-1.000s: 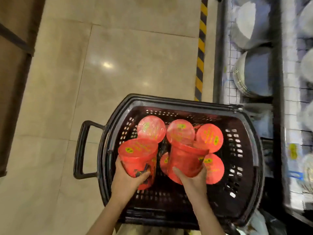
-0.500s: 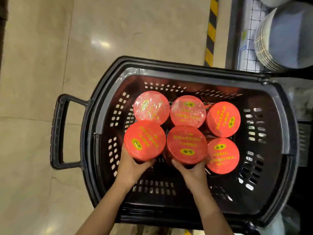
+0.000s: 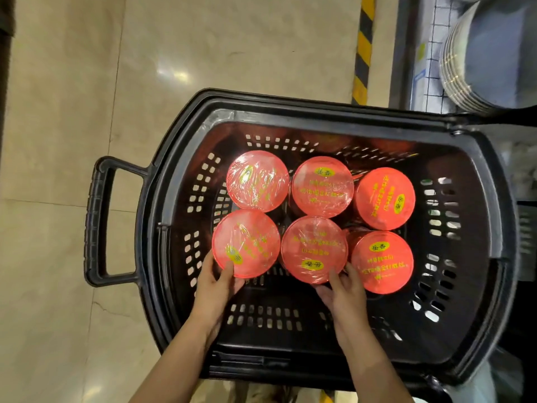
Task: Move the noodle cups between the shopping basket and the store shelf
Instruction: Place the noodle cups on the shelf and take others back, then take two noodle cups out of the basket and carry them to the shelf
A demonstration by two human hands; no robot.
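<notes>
Six red noodle cups with yellow print stand upright in a black shopping basket (image 3: 476,170), in two rows of three. My left hand (image 3: 216,286) holds the front-left cup (image 3: 247,242), its thumb on the near edge of the lid and its fingers hidden beside the cup. My right hand (image 3: 343,295) holds the front-middle cup (image 3: 313,248), thumb at the lid's near rim and fingers reaching into the gap toward the front-right cup (image 3: 382,261). The back row cups (image 3: 322,186) stand untouched.
The basket's side handle (image 3: 96,222) sticks out to the left over the beige tiled floor. A yellow-and-black striped strip (image 3: 363,48) runs along the floor behind. A shelf with stacked plates (image 3: 488,53) is at the upper right. The basket's near part holds no cups.
Both hands have lowered their two cups into the basket as a front row beside the front-right cup. The cups, tilted a second ago, now stand upright. The view has moved closer.
</notes>
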